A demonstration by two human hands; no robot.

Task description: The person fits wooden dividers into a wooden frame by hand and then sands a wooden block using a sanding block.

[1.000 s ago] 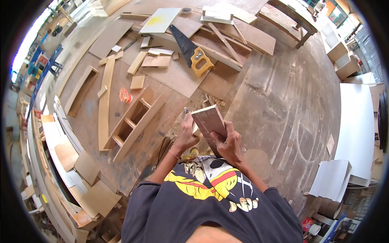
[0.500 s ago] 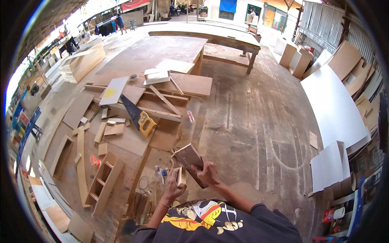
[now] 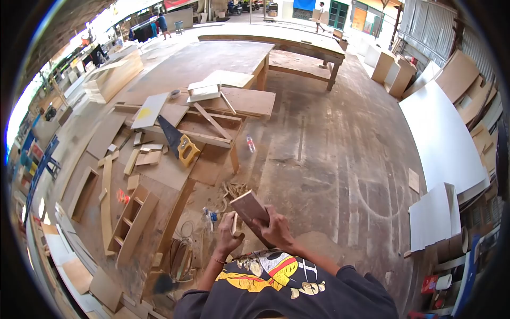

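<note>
In front of my chest, my left hand (image 3: 227,238) is closed around a small pale wooden block (image 3: 237,225). My right hand (image 3: 276,228) grips a flat brown wooden board (image 3: 248,208), which slants up and to the left. The board's upper end stands just above and right of the block; whether the two touch, I cannot tell. Up to the left, a handsaw (image 3: 179,142) with a yellow handle lies on the workbench (image 3: 164,174). Nearer me on the bench is a narrow wooden frame with crosspieces (image 3: 133,226).
Wood offcuts (image 3: 149,158) and a white panel with a yellow stain (image 3: 151,110) are on the bench. A plastic bottle (image 3: 250,143) is on the floor beside it. White sheets (image 3: 441,138) lean at the right. Two people are visible far off, one carrying a panel (image 3: 320,16).
My view has shifted slightly, so the bench appears higher in the picture. Both hands keep their holds on the block and board. The distant person with the panel has moved left.
</note>
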